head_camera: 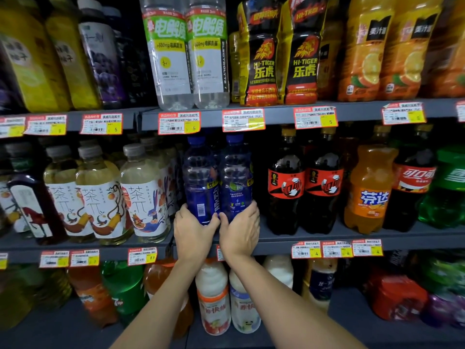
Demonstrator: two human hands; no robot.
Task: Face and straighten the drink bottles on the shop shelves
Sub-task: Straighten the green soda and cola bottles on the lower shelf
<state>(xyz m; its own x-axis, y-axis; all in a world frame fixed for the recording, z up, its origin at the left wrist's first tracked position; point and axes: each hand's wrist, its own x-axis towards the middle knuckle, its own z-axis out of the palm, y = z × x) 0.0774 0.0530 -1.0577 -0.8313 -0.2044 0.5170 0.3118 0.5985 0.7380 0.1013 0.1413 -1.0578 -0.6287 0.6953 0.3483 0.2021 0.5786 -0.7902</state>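
Note:
Two blue-capped blue drink bottles stand side by side at the front of the middle shelf (314, 239). My left hand (193, 229) grips the base of the left blue bottle (200, 180), whose label shows a barcode and part of the brand text. My right hand (239, 230) grips the base of the right blue bottle (236, 177), whose label faces me with a green logo. Both bottles are upright and touch each other. More blue bottles stand behind them in the dark.
Pale tea bottles (143, 187) stand just left of the blue pair and black cola bottles (286, 187) just right. The upper shelf holds clear electrolyte bottles (186, 51) and Hi-Tiger bottles (281, 54). Milk drink bottles (214, 298) sit on the lower shelf beneath my wrists.

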